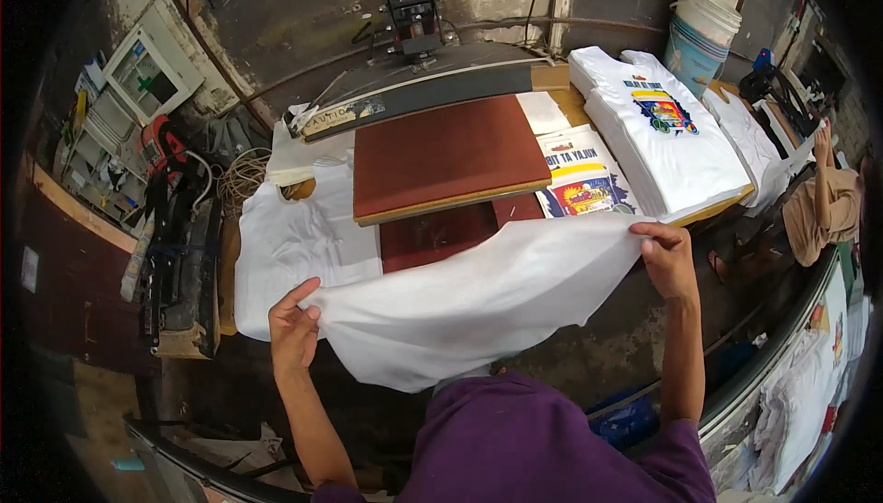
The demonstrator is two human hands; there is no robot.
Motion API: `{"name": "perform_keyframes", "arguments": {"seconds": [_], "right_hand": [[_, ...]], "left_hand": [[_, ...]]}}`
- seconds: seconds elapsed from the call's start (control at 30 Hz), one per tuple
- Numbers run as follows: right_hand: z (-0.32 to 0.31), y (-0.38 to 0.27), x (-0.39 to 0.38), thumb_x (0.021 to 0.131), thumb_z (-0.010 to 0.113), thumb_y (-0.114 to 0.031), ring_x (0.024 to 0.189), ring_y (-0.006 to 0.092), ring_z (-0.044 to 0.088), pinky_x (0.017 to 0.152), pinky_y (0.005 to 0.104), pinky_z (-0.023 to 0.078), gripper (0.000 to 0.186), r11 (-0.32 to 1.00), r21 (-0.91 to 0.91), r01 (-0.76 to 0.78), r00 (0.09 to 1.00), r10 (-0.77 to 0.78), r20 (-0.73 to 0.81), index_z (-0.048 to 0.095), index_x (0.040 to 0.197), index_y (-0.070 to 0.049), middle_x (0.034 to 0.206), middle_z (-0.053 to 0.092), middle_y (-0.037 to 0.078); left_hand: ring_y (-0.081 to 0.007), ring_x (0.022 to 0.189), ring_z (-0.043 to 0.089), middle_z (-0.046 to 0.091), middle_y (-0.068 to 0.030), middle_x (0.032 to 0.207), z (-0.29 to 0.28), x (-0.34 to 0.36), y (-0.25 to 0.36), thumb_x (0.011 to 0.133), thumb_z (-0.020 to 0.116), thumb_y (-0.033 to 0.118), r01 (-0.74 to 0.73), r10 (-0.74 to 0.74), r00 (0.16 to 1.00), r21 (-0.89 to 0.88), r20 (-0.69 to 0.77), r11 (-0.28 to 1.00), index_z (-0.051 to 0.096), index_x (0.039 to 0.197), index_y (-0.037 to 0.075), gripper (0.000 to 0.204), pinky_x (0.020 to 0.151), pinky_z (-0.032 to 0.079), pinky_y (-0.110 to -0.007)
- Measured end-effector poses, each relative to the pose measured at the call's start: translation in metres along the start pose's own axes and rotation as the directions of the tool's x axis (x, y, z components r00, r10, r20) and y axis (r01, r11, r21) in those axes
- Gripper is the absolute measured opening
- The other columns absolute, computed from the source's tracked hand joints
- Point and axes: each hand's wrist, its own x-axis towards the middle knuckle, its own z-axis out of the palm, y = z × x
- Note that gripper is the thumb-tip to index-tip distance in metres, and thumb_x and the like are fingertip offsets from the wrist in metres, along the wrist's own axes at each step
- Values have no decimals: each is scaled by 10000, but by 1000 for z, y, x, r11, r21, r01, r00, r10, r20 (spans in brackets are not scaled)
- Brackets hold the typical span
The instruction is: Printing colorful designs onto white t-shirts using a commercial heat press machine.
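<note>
A white shirt (478, 305) hangs stretched between my two hands, in front of the heat press. My left hand (295, 324) pinches one end of it, and my right hand (667, 255) pinches the other end, a little higher up. The cloth sags in folds between them. Just beyond is the press with its reddish-brown upper plate (446, 154). Beneath that plate shows a dark red lower plate (437, 238), partly hidden by the shirt. Left of the press lies another white garment (276, 250), crumpled on the table.
A stack of white printed shirts (658, 135) stands right of the press, beside colourful printed sheets (584, 177). Nested buckets (704, 34) stand behind it. Coiled cable (244, 181) and black equipment (175, 264) are at the left. Another person (823, 195) handles white cloth at the far right.
</note>
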Motion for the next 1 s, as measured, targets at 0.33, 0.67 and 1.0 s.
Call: {"name": "perform_keyframes", "arguments": {"seconds": [0.33,0.67,1.0], "right_hand": [[-1,-6,22,763,649,88,1069,200,579,938,299,473,507,981,90,-174,984,177,-28,566,1258,15,1217,586,129],[-5,49,51,638,651,48,1313,210,396,1086,304,286,727,967,-173,-186,979,198,55,497,1347,1,1426,426,122],[-33,61,356,924,571,-233,1098,223,566,940,315,487,490,975,-205,-89,976,126,177,456,1338,3,1268,553,134]], "left_hand": [[-167,1017,596,615,-124,1161,20,14,-17,866,619,-29,-83,104,988,171,-118,982,563,1240,-39,379,925,467,-291],[-215,1306,410,405,-157,1444,4,27,-47,808,592,-52,-166,221,973,453,-72,876,361,1433,-7,668,1095,288,-328],[-223,1176,528,546,-83,1319,-27,337,40,794,697,200,43,152,980,883,-128,467,502,1337,49,597,1012,390,-331]]}}
